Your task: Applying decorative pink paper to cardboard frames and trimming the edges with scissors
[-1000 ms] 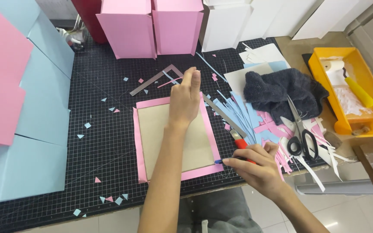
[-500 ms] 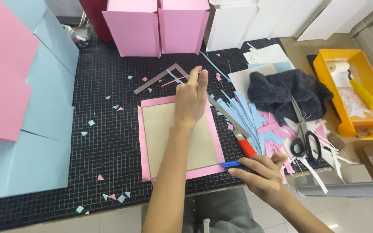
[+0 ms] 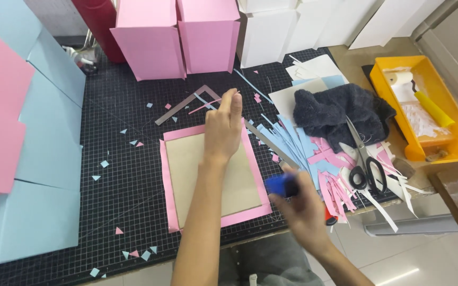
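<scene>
My left hand [image 3: 223,130] lies flat, fingers together, on the upper part of a tan cardboard panel [image 3: 197,175] that rests on a pink paper sheet [image 3: 170,212] on the black cutting mat [image 3: 112,175]. My right hand [image 3: 303,206] hovers blurred off the panel's lower right corner, closed around a small blue tool [image 3: 281,185]. A red-handled tool [image 3: 328,216] lies just right of that hand. A grey metal ruler [image 3: 271,145] lies along the panel's right edge.
Pink boxes [image 3: 178,34] and white boxes [image 3: 271,32] stand at the back. Light blue and pink sheets [image 3: 22,159] lie at left. Paper strips [image 3: 314,153], a dark cloth [image 3: 340,114], scissors [image 3: 364,161] and a yellow tray [image 3: 425,106] with a roller sit at right. Scraps dot the mat.
My right hand has lifted off the panel's lower right edge and moved up and right with the blue tool. My left hand stays pressed on the panel.
</scene>
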